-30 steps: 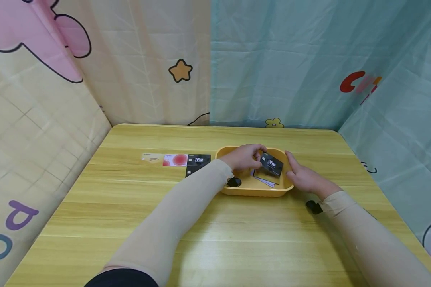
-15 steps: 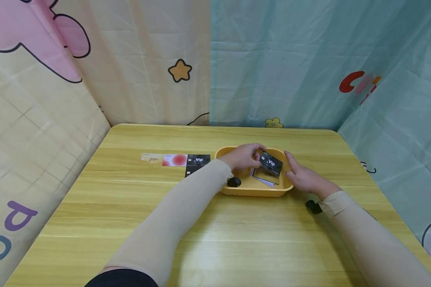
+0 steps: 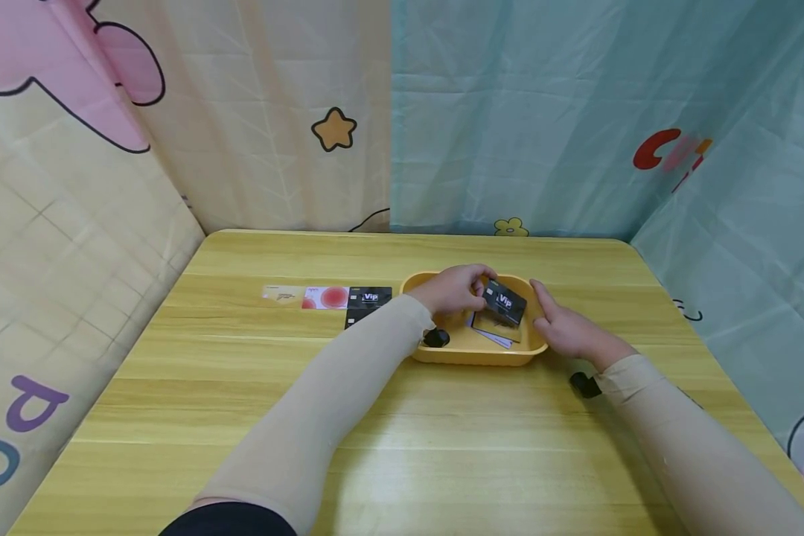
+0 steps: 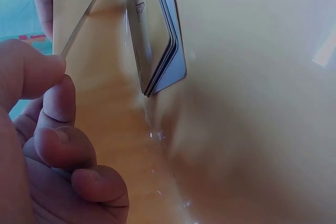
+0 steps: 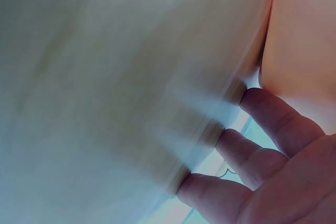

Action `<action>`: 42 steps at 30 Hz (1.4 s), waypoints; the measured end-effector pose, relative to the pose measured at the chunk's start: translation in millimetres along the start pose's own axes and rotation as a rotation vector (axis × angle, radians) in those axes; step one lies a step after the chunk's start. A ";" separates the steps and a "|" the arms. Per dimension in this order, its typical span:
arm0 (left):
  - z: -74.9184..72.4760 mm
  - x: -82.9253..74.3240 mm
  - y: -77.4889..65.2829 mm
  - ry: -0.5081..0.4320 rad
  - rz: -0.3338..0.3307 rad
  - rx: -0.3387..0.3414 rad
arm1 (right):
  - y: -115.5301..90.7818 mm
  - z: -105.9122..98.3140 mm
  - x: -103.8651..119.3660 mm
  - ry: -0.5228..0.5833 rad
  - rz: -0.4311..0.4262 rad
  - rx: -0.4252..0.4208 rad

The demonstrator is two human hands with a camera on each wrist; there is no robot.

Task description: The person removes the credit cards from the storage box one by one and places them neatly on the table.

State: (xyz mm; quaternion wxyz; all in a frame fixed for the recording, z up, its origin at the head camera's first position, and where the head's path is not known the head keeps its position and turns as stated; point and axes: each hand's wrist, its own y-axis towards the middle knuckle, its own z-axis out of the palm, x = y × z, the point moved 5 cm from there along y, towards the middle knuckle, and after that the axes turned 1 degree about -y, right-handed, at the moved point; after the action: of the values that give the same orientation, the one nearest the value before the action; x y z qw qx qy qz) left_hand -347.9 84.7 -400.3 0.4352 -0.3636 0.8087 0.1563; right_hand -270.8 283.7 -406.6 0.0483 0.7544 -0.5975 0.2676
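My left hand point(image 3: 454, 289) reaches over the yellow plastic tray point(image 3: 469, 357) and pinches a black "Vip" card point(image 3: 505, 301) by its edge between thumb and forefinger. In the left wrist view that card point(image 4: 86, 17) shows as a thin edge, the other fingers curled below it. Under it a small stack of cards point(image 3: 498, 327) lies in the tray, a gold one point(image 4: 140, 30) on top and a pale one sticking out. My right hand point(image 3: 572, 333) is at the tray's right end, index finger and thumb along the rim. Its other fingertips point(image 5: 189, 184) rest on the tabletop beside the tray wall point(image 5: 299, 35).
Left of the tray, cards lie in a row on the wooden table point(image 3: 402, 447): a pale gold one point(image 3: 284, 293), a white one with a red circle point(image 3: 326, 298) and a black "Vip" one point(image 3: 370, 296). Another black card point(image 3: 356, 320) sits below, partly behind the left sleeve. Printed curtains surround the table.
The hands, the pinched card and the tray hold their places; only the head view has shifted very slightly.
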 end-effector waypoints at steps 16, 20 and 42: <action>-11.3 -0.6 -2.7 0.121 0.048 0.033 | 9.3 3.6 0.5 0.029 0.002 0.014; -16.8 -2.7 -4.4 0.137 0.061 0.025 | 9.8 1.9 0.1 0.025 -0.007 0.013; -101.4 -10.5 -77.9 0.000 0.114 -0.168 | 11.3 -5.0 -3.6 0.013 -0.064 0.005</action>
State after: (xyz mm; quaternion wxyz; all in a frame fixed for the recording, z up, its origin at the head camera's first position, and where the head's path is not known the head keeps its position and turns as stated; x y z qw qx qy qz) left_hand -347.6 -21.8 -328.7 0.3936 -0.3522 0.8122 0.2478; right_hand -283.5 285.6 -406.8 0.0591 0.7714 -0.5721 0.2723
